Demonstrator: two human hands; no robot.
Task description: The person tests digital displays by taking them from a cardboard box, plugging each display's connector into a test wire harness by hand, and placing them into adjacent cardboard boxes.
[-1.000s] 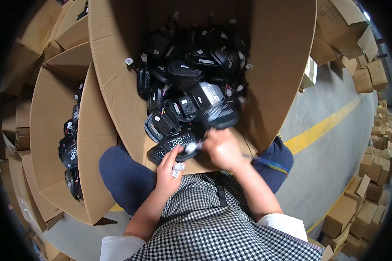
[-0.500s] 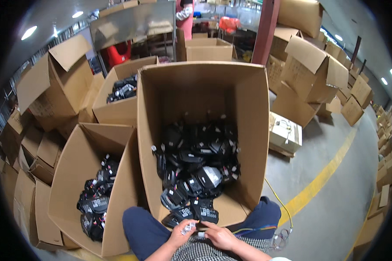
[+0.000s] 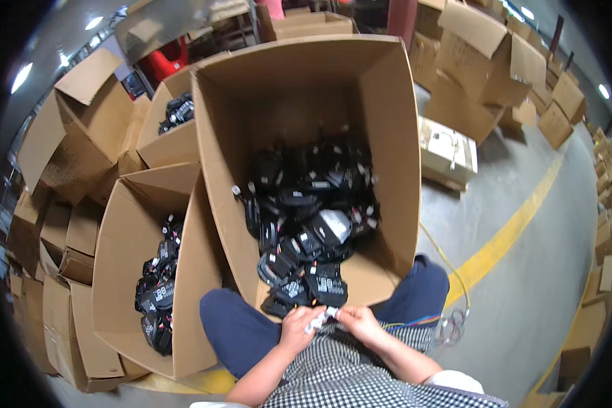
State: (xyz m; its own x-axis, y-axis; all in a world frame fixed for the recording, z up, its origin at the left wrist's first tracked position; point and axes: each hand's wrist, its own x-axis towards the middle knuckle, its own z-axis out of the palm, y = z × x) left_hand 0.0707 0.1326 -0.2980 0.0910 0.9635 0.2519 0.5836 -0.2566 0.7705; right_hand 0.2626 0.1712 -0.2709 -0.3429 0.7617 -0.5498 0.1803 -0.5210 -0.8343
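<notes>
I see the left hand closed on white plug connectors, the right hand pinching another, best kept squarely aligned

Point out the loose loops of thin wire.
In the head view, the loose loops show right of centre against the grey floor, beside the navy-trousered right knee and the multicoloured wires, further right than the person's right hand.

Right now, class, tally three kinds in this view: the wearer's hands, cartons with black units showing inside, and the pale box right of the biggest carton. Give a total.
Hands: 2
Cartons with black units: 3
Pale box: 1
Total: 6
</notes>
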